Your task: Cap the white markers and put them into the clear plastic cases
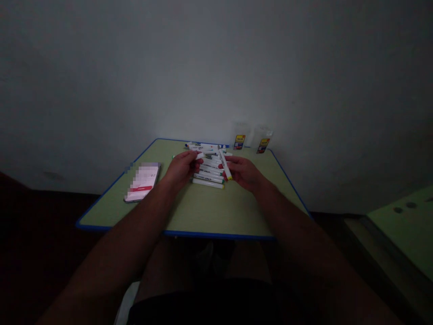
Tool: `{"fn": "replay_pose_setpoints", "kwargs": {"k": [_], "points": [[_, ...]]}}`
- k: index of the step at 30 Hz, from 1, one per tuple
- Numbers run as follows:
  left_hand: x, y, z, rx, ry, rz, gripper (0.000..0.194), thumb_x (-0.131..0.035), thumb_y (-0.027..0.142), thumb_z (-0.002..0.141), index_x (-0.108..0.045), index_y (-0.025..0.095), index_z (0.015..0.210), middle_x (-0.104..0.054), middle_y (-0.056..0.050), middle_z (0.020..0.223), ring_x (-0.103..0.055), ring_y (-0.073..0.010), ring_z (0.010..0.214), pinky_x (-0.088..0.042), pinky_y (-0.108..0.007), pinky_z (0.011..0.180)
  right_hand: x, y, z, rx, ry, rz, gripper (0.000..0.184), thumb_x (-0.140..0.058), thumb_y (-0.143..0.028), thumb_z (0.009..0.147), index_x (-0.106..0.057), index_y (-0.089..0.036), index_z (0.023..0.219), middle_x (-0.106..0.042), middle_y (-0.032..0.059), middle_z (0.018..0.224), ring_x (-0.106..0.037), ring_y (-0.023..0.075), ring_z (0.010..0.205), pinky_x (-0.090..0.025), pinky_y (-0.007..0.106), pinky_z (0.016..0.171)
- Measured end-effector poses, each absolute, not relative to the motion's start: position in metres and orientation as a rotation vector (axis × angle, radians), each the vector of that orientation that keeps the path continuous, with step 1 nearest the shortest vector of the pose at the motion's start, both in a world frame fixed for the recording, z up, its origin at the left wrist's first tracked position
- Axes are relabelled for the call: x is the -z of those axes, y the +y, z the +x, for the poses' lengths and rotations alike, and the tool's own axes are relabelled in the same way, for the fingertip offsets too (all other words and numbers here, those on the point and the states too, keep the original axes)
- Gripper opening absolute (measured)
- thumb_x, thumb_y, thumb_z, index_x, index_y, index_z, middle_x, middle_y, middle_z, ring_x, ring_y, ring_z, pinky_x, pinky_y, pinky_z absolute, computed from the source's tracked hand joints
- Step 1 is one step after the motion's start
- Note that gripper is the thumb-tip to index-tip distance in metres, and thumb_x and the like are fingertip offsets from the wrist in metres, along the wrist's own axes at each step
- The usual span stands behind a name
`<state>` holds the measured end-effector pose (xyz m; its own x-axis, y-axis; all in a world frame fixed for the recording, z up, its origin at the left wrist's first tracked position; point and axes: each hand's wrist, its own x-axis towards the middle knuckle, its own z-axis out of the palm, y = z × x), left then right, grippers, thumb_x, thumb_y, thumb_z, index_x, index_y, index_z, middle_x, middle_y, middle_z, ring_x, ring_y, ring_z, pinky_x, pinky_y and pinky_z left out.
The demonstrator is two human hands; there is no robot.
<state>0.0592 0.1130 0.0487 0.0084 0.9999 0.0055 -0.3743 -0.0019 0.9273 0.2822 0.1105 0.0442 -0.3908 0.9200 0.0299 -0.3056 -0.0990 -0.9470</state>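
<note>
My left hand [182, 168] is closed, its thumb and fingers pinching a white marker [200, 155]. Only a short end of that marker shows, so I cannot tell whether it is a whole pen or just a cap. In my right hand [244, 172] is another white marker [225, 163] with dark lettering, tilted, its yellow end toward me. Beneath and between both hands lies a row of white markers [208, 183] with green and yellow ends. Behind them, more markers [203, 147] are heaped near the table's far edge, partly covered by my fingers.
The pale green table [216, 212] has a blue rim and stands against a grey wall. A phone [145, 183] with a lit screen lies at the left. Two clear plastic containers [239, 135] with yellow-and-red labels stand at the back right.
</note>
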Motion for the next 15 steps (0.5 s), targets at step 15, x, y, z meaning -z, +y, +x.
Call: {"fn": "replay_pose_setpoints", "kwargs": {"k": [15], "points": [[-0.0511, 0.1117, 0.0615, -1.392, 0.953, 1.008, 0.008, -0.069, 0.016, 0.081, -0.07, 0.013, 0.088, -0.062, -0.001, 0.07, -0.05, -0.0076, 0.055, -0.042, -0.021, 0.05, -0.0475, 0.1054, 0.2828, -1.524, -1.269, -0.827, 0.07, -0.07, -0.016, 0.078, -0.048, -0.024, 0.144, -0.073, 0.0041, 0.09, -0.068, 0.0176, 0.063, -0.059, 0.035, 0.061]]}}
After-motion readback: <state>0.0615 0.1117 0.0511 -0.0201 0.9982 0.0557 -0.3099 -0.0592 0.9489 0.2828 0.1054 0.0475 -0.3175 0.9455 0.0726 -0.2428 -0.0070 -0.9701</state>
